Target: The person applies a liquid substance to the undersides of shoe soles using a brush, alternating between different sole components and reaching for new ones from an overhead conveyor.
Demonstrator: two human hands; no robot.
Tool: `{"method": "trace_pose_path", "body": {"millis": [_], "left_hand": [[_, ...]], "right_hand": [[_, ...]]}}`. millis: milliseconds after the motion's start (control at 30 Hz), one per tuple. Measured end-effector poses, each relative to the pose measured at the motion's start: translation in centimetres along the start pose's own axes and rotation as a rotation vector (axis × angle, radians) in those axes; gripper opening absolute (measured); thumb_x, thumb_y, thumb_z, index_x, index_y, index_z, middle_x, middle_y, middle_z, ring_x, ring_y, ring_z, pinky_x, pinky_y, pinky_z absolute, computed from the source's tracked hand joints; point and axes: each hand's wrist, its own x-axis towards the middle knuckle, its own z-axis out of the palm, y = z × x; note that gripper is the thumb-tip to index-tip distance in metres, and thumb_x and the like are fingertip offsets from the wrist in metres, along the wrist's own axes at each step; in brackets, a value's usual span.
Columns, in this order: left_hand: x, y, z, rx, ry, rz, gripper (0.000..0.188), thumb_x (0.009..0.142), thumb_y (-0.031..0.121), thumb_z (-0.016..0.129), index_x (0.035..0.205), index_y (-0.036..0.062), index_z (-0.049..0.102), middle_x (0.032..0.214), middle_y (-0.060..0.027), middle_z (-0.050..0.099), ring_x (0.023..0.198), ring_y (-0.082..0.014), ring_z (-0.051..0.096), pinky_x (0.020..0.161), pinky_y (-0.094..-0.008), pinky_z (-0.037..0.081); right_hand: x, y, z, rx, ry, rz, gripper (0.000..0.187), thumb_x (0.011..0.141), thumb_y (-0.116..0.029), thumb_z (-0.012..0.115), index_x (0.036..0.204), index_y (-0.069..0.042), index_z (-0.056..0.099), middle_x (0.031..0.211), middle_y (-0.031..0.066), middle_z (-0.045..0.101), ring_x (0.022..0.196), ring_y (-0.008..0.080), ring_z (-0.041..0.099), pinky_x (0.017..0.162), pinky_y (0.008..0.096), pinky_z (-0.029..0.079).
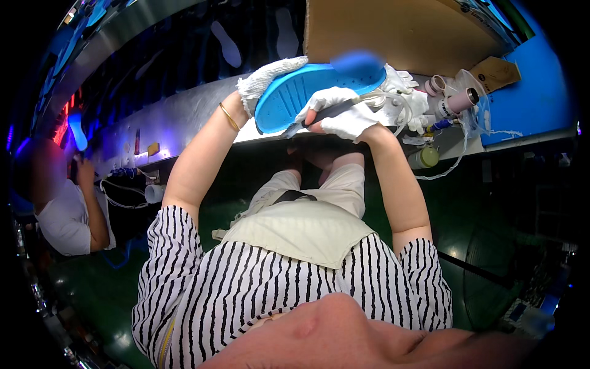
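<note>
The blue shoe sole point(289, 95) is in your hands, raised at the near edge of the metal tabletop point(203, 107), its ridged inner face toward you; a patch at its right end is blurred. Your left hand point(267, 75), in a white glove, grips the sole's left end, fingers nearly straight along the far edge; how far they bend behind it you cannot tell from here. Your right hand point(347, 117), gloved with some fingertips bare, is in front of the sole, its fingers closed around a slim dark tool point(334, 110) that points toward the sole's near edge.

Just right of the sole lie white gloves point(409, 92). Farther right of it stand a pink tumbler point(462, 101) bearing dark lettering, a clear plastic bag point(481, 117) and a brown card point(496, 75) with small dark print. A cardboard box point(393, 31) rises behind the sole, with dark printing near its upper right edge. Right of the sole and lower is a jar with a yellow-green lid point(429, 156). Well left of the sole sit a small yellow block point(153, 149) and a co-worker point(70, 215), who has a lighter blue sole point(77, 131) raised.
</note>
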Motion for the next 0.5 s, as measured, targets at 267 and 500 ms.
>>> {"method": "trace_pose_path", "body": {"millis": [267, 500], "left_hand": [[0.2, 0.2, 0.0, 0.114, -0.087, -0.119, 0.065, 0.079, 0.055, 0.06, 0.121, 0.0058, 0.055, 0.106, -0.0174, 0.061, 0.087, -0.0279, 0.063, 0.068, -0.0363, 0.055], [0.0, 0.4, 0.5, 0.119, -0.171, -0.063, 0.067, 0.079, 0.055, 0.06, 0.122, 0.0034, 0.053, 0.103, -0.0196, 0.061, 0.084, -0.0314, 0.064, 0.068, -0.0431, 0.056]], "right_hand": [[-0.1, 1.4, -0.8, -0.176, 0.066, -0.093, 0.014, 0.067, 0.003, 0.069, 0.079, -0.005, 0.066, 0.081, 0.0066, 0.067, 0.079, 0.0172, 0.063, 0.074, 0.0284, 0.05], [-1.6, 0.4, -2.2, -0.118, 0.168, -0.04, 0.013, 0.067, 0.004, 0.068, 0.077, -0.004, 0.065, 0.083, 0.0069, 0.068, 0.081, 0.0173, 0.063, 0.077, 0.0281, 0.05]]}}
